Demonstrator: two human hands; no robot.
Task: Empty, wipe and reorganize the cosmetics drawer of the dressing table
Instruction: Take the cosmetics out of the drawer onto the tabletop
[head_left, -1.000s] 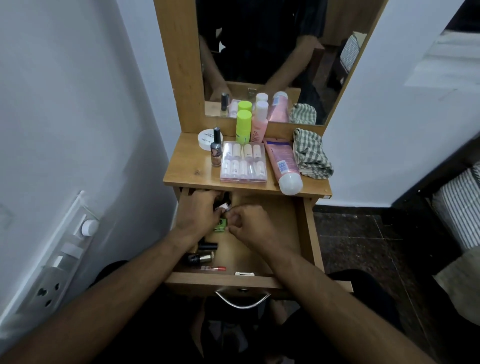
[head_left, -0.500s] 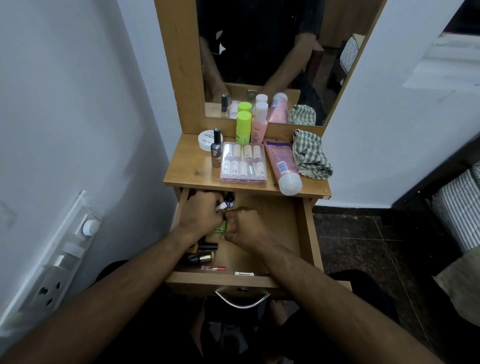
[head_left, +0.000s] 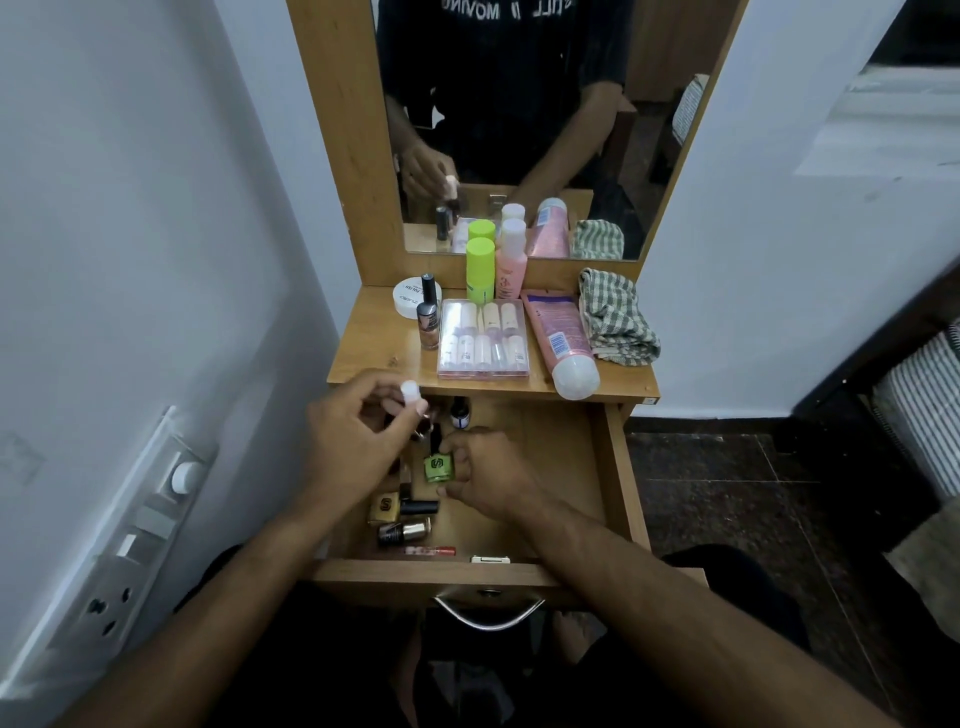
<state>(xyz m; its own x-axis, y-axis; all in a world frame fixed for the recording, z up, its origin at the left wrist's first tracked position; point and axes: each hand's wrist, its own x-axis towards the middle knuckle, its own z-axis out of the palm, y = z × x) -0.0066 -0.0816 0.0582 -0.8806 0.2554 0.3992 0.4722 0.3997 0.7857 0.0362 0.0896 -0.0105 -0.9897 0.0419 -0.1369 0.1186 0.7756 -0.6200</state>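
Drawer (head_left: 618, 483) open; left hand (head_left: 353, 441) raised pinching white-capped bottle (head_left: 411, 393), right hand (head_left: 483, 473) low.

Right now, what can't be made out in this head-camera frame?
- Small bottle in the left hand: only its white cap shows; fingers cover the body.
- Drawer back left corner: hidden behind both hands.
- Green nail polish label: too small to read.
- Right hand fingertips: partly behind that bottle.

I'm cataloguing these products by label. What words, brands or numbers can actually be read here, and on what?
"MOVING": mirrored shirt print in the mirror; other letters cut off.
"POLISH": white round jar lid; the brand word beside it is blurred.
Green nail polish bottle: a logo mark, unreadable.
Pink tube: barcode and small print, too small.
Clear case vials: illegible.
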